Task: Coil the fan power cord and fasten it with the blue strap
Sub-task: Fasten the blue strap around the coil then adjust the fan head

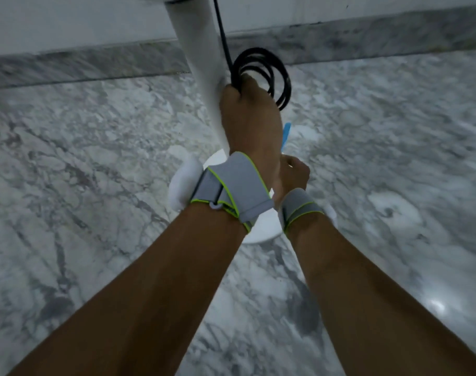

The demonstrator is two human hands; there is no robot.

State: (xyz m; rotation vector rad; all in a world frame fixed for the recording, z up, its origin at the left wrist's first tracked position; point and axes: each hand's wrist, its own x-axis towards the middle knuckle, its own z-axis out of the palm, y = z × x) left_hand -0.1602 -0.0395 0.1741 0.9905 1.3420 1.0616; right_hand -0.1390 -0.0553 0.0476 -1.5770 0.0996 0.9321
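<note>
Marble floor [96,147] lies under the fan pole [201,58]. Left hand [249,118] grips the black coil [261,74] closed beside the pole; right hand [292,173] pinches the blue strap [285,137]. Cord seems springy, so hold the crossing.

Everything's around the fan pole [201,63]: cord coil [261,74] just right of it, strap [285,137] below the coil, base [261,229] underneath.

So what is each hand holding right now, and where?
Left hand grips the coiled black power cord where its loops are bunched together, beside the white fan pole. Right hand pinches the blue strap at its lower end.
</note>
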